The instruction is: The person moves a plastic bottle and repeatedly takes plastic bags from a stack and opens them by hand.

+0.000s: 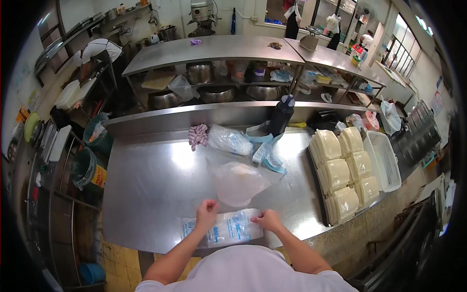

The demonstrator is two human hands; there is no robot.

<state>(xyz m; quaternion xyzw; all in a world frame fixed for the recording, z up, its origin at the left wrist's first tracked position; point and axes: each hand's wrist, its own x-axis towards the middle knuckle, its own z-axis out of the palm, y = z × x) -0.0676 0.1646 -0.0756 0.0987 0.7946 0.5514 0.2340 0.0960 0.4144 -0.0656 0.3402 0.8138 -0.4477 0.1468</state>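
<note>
A clear plastic packet with blue print (pixel 228 228) lies flat at the near edge of the steel table. My right hand (pixel 266 220) pinches its right end between thumb and fingers. My left hand (pixel 207 214) hovers over the packet's left part with curled fingers; whether anything thin is in them is hidden. Just beyond both hands lies a translucent plastic bag (pixel 241 184), spread on the metal. Farther back are a bundled clear plastic bag (pixel 229 140), a torn strip of blue-and-white wrapping (pixel 267 155) and a crumpled striped cloth (pixel 198 136).
To the right, a dark tray (pixel 318 187) holds several stacks of pale, flat packs (pixel 335 175), beside a white plastic basket (pixel 383 160). A black bottle (pixel 282 116) stands at the table's back ledge. Bins (pixel 87 168) stand left. Another person (pixel 102 51) bends over a far-left counter.
</note>
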